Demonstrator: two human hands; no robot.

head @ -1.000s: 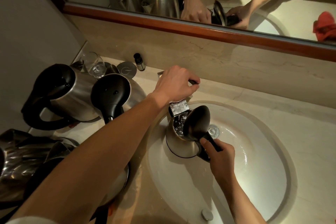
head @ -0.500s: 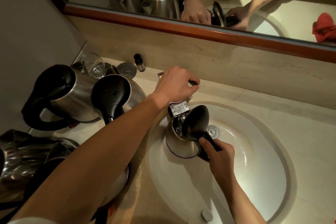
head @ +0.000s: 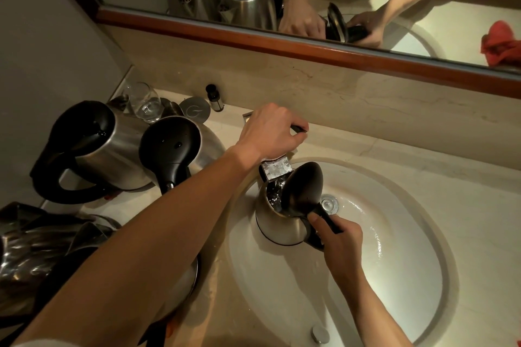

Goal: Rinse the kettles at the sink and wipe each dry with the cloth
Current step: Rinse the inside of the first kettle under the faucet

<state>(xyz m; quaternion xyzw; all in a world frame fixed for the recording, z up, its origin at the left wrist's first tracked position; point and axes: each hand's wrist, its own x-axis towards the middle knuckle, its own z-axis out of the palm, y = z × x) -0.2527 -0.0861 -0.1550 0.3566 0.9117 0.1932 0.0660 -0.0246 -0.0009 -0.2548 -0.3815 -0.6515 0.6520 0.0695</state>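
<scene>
My right hand (head: 339,239) grips the handle of a steel kettle (head: 277,224), lid open, under the spout in the sink (head: 394,276). My left hand (head: 270,132) curls around the tap handle at twelve o'clock. Two more kettles (head: 107,149) stand at nine o'clock.

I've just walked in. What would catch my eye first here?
A steel kettle stands in the white sink with its lid up, water from the tap running into it. The right hand grips its black handle while the left hand holds the tap's lever. More kettles crowd the counter at left.
</scene>
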